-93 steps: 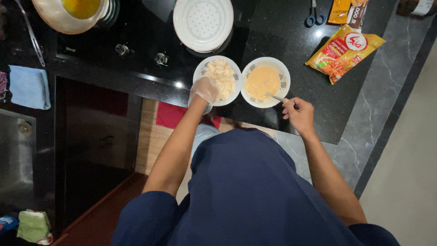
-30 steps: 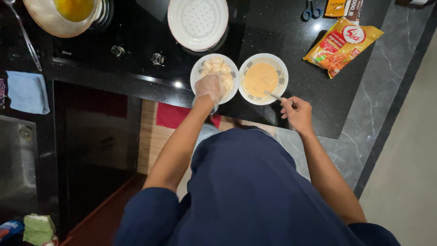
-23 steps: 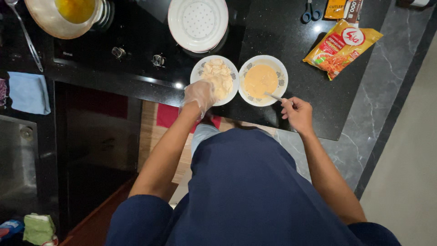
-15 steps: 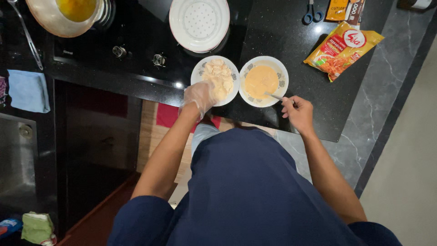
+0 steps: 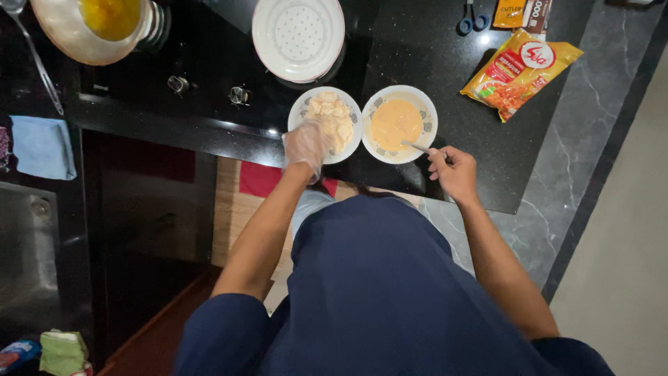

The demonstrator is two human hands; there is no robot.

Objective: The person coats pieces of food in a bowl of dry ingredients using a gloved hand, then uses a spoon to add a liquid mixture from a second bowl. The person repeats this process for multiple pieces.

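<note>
One view only, from a camera worn on the person's head, looking almost straight down from well above. The dark blue clothed torso [image 5: 390, 292] fills the near middle. The glossy black stone counter [image 5: 431, 42] runs across the far edge, with the left hand in a clear plastic glove [image 5: 306, 143] and the bare right hand [image 5: 454, 170] at its near rim. Grey marble floor [image 5: 598, 160] lies right, a steel sink [image 5: 28, 251] left.
</note>
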